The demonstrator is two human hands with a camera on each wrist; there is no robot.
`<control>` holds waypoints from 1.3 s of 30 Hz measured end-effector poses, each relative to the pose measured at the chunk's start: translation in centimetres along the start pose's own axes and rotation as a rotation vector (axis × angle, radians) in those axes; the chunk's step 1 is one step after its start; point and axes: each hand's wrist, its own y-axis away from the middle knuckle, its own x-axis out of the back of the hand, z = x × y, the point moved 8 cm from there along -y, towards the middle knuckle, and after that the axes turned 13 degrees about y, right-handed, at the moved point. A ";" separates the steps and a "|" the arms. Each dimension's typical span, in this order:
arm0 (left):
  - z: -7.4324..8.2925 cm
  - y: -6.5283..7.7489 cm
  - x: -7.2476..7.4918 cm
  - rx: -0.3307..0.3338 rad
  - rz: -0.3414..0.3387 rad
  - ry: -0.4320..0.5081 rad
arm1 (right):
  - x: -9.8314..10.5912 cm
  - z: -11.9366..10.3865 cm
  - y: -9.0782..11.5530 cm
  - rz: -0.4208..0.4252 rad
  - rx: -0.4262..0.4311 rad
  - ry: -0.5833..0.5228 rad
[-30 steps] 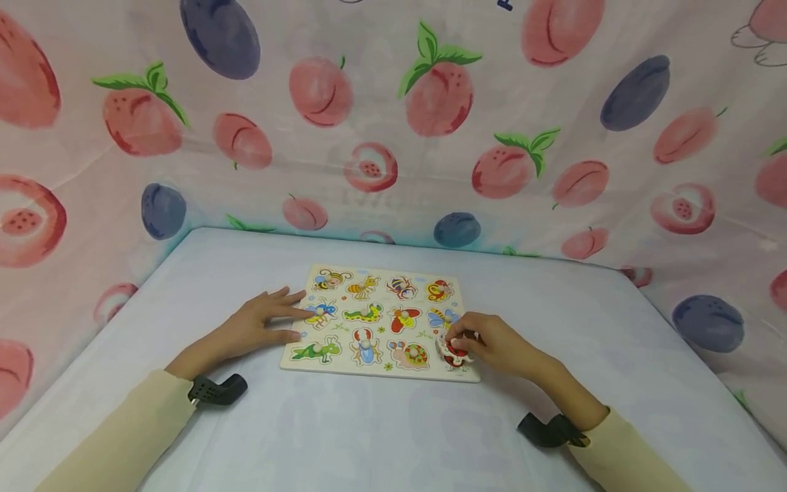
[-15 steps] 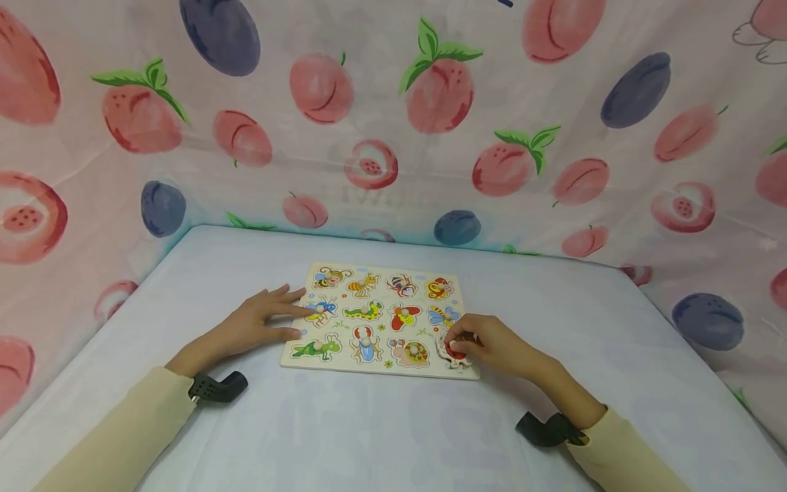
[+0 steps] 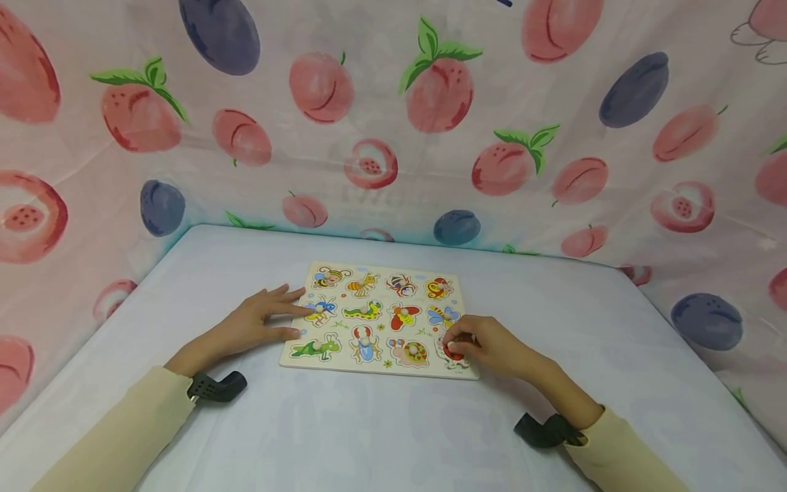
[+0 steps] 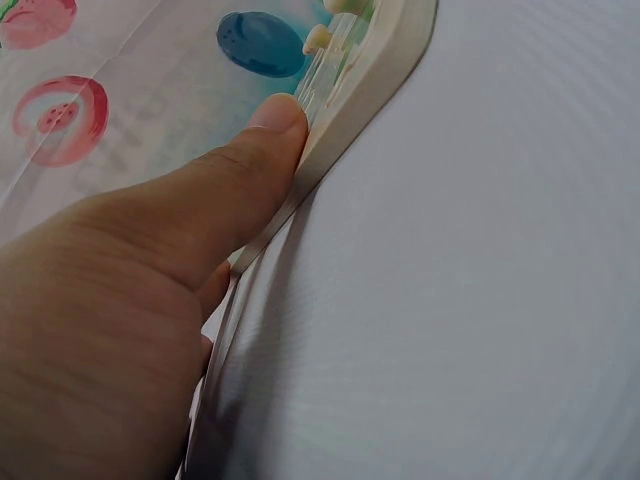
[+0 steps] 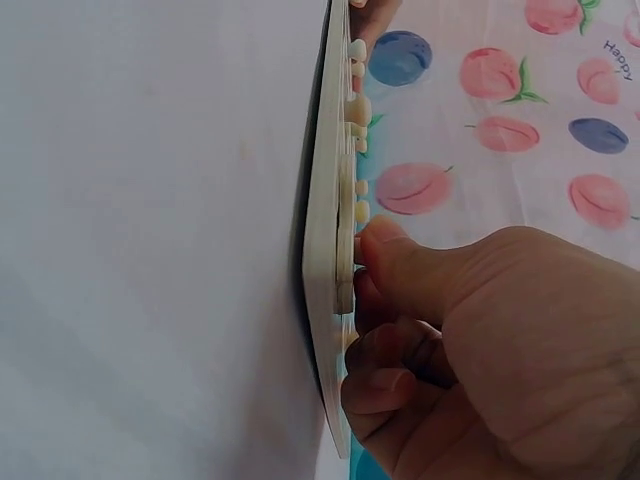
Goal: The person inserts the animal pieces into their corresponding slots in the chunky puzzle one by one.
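A pale wooden peg puzzle board (image 3: 356,366) with several insect-shaped knobbed pieces lies on the table. My right hand (image 3: 496,345) pinches the knob of a red ladybug piece (image 3: 456,357) between thumb and index finger at the board's near right corner. In the right wrist view, a piece (image 5: 346,235) under the fingertips stands slightly proud of the board. The left hand (image 3: 255,322) rests on the board's left edge, its fingers extended over the blue mosquito-like piece (image 3: 320,309). Its thumb (image 4: 250,165) lies against the edge in the left wrist view.
A white cloth covers the table (image 3: 369,437). Behind it hangs a fruit-printed curtain (image 3: 393,102). Beside the ladybug piece are a snail piece (image 3: 410,352) and a dragonfly piece (image 3: 441,315). Black wrist cameras (image 3: 218,388) are worn on both wrists.
The ladybug piece has turned and lowered toward the board at the near right corner, still pinched by my right hand. The left hand has stayed in place.
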 end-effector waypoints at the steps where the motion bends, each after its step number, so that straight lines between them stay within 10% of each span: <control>1: 0.0 0.0 0.0 0.000 0.001 0.000 | 0.0 0.0 0.0 -0.001 0.000 -0.001; 39: 0.2 0.0 0.0 -0.007 -0.001 -0.005 | 0.2 -0.2 0.0 -0.005 0.018 -0.003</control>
